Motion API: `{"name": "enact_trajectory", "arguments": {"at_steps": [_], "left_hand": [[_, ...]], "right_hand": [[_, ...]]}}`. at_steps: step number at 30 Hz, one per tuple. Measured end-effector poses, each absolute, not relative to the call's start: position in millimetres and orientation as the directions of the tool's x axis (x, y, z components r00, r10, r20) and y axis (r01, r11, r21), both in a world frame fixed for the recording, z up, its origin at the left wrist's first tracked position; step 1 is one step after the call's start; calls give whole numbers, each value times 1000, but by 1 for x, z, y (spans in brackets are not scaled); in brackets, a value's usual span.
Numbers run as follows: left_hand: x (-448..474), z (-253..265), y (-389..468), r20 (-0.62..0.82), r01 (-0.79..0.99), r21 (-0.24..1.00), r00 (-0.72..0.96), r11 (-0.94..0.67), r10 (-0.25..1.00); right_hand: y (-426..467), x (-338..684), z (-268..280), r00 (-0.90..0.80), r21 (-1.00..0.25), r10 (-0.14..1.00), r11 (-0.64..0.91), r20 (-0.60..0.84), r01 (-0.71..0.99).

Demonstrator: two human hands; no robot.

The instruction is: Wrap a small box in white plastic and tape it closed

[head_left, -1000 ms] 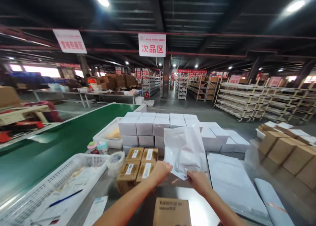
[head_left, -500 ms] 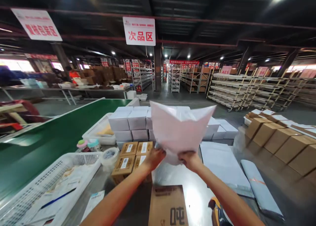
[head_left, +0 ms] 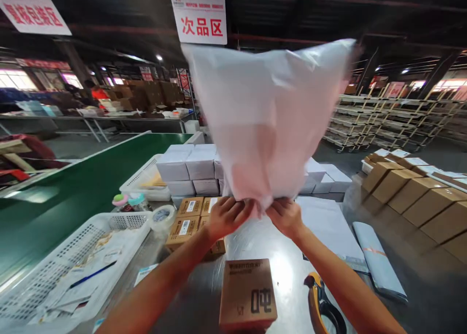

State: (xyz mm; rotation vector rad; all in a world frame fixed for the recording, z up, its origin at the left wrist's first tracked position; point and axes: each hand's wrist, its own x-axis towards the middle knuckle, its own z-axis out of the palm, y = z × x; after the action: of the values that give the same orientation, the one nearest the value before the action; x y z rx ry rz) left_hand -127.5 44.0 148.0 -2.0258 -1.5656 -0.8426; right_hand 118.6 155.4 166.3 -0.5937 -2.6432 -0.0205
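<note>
A white plastic mailing bag point(head_left: 268, 115) stands puffed up in front of me, its lower edge bunched between my hands. My left hand point(head_left: 229, 217) grips that edge on one side, fingers curled. On the other side my right hand point(head_left: 285, 216) pinches it, its fingertips partly hidden by the plastic. Below the hands, a brown cardboard box point(head_left: 248, 292) with dark printing sits on the metal table point(head_left: 280, 249). A yellow and black tape dispenser point(head_left: 321, 305) lies to its right, near my right forearm. Several small labelled brown boxes point(head_left: 186, 227) stand beside my left hand.
White boxes point(head_left: 173, 164) are stacked at the table's back. Flat white bags point(head_left: 328, 222) and a rolled grey bundle point(head_left: 379, 261) lie at right. A white basket point(head_left: 98, 222) with papers and a tape roll point(head_left: 162, 217) are at left, beside a green conveyor point(head_left: 91, 178).
Between my hands, the bag has swung upward and filled out, now covering much of the background. My hands have come closer together and slightly higher. The view has shifted downward.
</note>
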Motion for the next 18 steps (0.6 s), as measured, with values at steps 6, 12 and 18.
{"name": "enact_trajectory", "arguments": {"at_steps": [6, 12, 18], "left_hand": [[-126, 43, 24, 325, 969, -87, 247, -232, 913], [-116, 26, -35, 326, 988, -44, 152, -146, 933], [-96, 41, -91, 561, 985, 16, 132, -170, 817]], "right_hand": [[141, 110, 64, -890, -223, 455, 866, -15, 447], [118, 138, 48, -848, -390, 519, 762, -109, 516], [73, 157, 58, -871, -334, 444, 870, 213, 362]]}}
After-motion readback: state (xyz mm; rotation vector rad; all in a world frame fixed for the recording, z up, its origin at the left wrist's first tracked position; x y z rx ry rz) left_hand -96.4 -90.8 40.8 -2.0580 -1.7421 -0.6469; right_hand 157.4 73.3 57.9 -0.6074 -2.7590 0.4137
